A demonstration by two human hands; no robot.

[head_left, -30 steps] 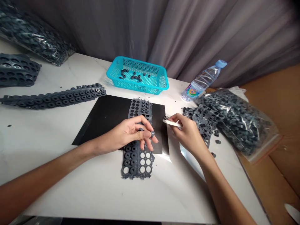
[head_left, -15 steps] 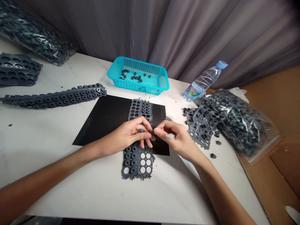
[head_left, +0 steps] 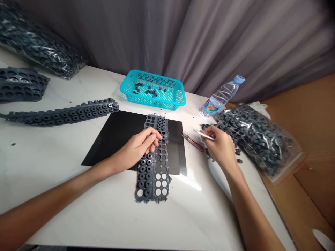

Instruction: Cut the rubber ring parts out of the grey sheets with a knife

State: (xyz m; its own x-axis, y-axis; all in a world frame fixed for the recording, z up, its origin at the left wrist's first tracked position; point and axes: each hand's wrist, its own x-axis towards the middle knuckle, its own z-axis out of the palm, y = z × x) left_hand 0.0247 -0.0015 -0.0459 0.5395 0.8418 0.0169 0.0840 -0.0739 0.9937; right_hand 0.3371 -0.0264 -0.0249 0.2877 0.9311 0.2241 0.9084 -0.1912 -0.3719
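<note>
1. The left hand (head_left: 143, 143) rests over the perforated dark sheet (head_left: 153, 179), its fingers curled together, probably to steady the sheet; whether they clamp a small piece underneath cannot be told from this angle.
2. The right hand (head_left: 222, 144) has its fingers clamped on a slim white tool (head_left: 205, 135), tip pointing left, a pencil-like hold that seems meant for fine control.
3. The perforated dark sheet lies partly on a black mat (head_left: 115, 137), its lower end on the bare surface (head_left: 104, 218) towards the near edge, likely so that both hands reach it comfortably.
4. A pink-handled tool (head_left: 196, 144) lies between the hands, apparently within easy reach.
5. The turquoise basket (head_left: 146, 100) stands by the surface's far edge, perhaps to leave the middle free; the bag of dark pieces (head_left: 264, 143) slumps over the right edge.
6. Half a second ago the hands met at the fingertips; now the right hand is well apart, the pink-handled tool shows fully, and the dark piece at the left fingertips is out of sight.
</note>
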